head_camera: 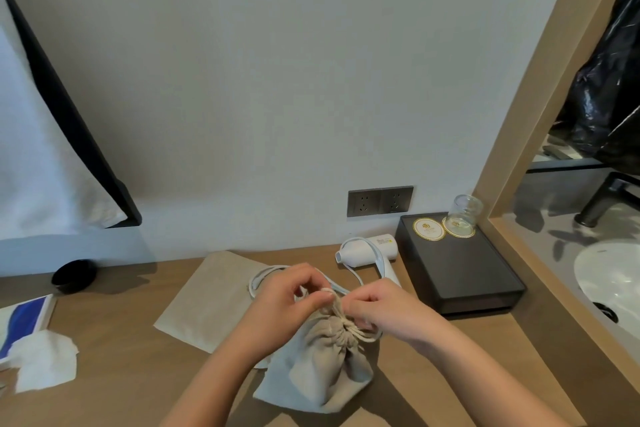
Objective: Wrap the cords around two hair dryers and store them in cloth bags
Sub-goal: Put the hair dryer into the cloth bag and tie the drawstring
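Note:
A bulging beige cloth bag (320,362) lies on the wooden counter near me, its neck gathered tight by a pale drawstring (353,331). My left hand (284,298) and my right hand (384,308) both pinch the drawstring at the bag's mouth. What the bag holds is hidden. Behind my hands a flat empty cloth bag (211,298) lies spread out. A white hair dryer (372,251) lies further back near the wall, its white cord (266,276) looping loosely toward my hands.
A black tray (460,274) with an upturned glass (464,215) stands at the right. A wall socket (380,200) is behind the dryer. Tissues (41,362) and a blue-white box (24,319) lie left, beside a black round object (73,276). A sink (609,274) is far right.

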Motion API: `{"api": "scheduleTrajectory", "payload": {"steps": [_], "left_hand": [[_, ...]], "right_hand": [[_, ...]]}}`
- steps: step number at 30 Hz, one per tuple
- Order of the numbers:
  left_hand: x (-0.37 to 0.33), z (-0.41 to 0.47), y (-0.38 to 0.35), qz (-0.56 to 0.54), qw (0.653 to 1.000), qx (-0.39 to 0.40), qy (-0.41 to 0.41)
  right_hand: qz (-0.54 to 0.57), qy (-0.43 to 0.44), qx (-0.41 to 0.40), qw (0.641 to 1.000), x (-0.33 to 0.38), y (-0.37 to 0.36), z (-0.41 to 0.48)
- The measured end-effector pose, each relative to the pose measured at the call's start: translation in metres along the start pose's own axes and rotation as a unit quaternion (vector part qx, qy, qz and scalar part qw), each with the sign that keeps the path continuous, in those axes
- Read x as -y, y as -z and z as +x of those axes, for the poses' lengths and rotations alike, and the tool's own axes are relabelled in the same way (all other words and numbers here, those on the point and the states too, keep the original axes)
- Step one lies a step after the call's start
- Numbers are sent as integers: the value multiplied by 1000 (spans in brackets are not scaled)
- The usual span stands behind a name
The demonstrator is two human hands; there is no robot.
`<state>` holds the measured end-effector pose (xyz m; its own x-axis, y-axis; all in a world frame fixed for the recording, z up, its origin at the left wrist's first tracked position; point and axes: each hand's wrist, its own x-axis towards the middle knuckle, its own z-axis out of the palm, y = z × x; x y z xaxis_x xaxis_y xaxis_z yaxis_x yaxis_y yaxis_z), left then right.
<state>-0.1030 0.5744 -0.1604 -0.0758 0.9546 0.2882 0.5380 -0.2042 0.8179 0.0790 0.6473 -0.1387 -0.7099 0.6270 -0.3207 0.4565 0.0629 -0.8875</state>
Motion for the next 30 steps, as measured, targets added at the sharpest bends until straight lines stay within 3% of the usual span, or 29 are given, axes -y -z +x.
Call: {"api": "scheduleTrajectory", "payload": {"steps": [4,9,16,19,22,30], "left_hand": [[-8,15,4,17,999,47,4],[-15,31,0,10,995,87,38],[7,7,2,10,992,104,70],[7,-4,-4,63,993,85,47],[6,-7,-8,116,992,39,-28],[-3,-19,5,53,996,37,-59]], "right_hand": [[-48,30,56,997,2,2,-2],[-31,12,-12,999,3,-4,3],[36,-41,-26,998,5,5,-3],[46,-49,-33,997,7,3,-3],[42,-55,-27,997,9,2,-2],[72,-60,-38,995,16,10,-4]]}}
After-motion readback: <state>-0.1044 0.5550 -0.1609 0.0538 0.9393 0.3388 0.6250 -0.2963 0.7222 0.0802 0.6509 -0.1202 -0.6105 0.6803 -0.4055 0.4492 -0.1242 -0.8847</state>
